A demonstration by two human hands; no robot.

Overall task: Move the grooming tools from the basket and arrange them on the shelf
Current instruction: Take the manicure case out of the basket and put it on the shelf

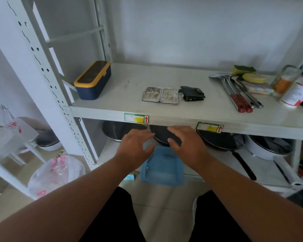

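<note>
Head view – basket (162, 169) sits right below both hands | left hand (136, 147) spread, empty | right hand (185, 144) loose, empty – equally near

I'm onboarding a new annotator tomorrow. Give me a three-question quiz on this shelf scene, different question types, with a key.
1. True or false: the open manicure kit lies on the upper shelf.
2. What lies immediately right of the kit? A) navy lunch box B) black wallet C) sponge
3. Fill in: below the left hand and right hand is a blue ____.

Key: 1 true; 2 B; 3 basket. Neither hand holds anything.
</note>
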